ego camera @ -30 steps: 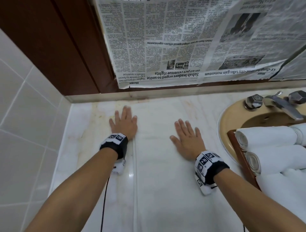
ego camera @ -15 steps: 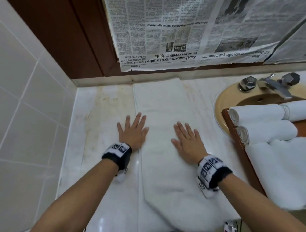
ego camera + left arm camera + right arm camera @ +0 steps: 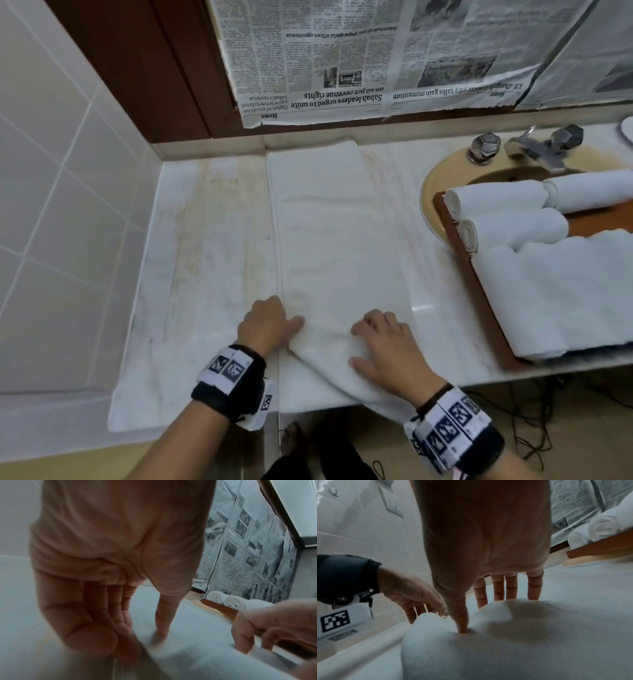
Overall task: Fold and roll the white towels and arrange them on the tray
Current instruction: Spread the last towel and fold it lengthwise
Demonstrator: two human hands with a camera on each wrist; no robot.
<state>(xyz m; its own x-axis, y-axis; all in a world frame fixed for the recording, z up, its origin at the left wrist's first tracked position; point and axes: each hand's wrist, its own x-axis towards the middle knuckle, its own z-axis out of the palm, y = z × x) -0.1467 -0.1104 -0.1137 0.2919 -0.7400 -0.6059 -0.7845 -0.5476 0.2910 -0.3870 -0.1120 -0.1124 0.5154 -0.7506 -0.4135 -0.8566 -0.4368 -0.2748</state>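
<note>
A long folded white towel (image 3: 335, 240) lies on the marble counter (image 3: 212, 257), reaching from the back wall to the front edge. My left hand (image 3: 270, 325) pinches its near left corner, thumb on top and fingers curled beneath. My right hand (image 3: 387, 346) grips the bunched, raised near end, its thumb pressing into the cloth (image 3: 522, 635). At the right, a brown wooden tray (image 3: 486, 308) holds rolled towels (image 3: 496, 198) (image 3: 513, 229) and a folded white pile (image 3: 561, 294).
The tray rests over a beige sink (image 3: 442, 178) with a metal tap (image 3: 534, 150) behind it. Newspaper (image 3: 376, 61) covers the back wall and white tiles (image 3: 68, 205) close the left side. Dark cables (image 3: 531, 428) hang below the counter's front edge.
Both hands slid back along the towel from its middle to its near end. They lay flat before; now they curl round the end, which is lifted and bunched.
</note>
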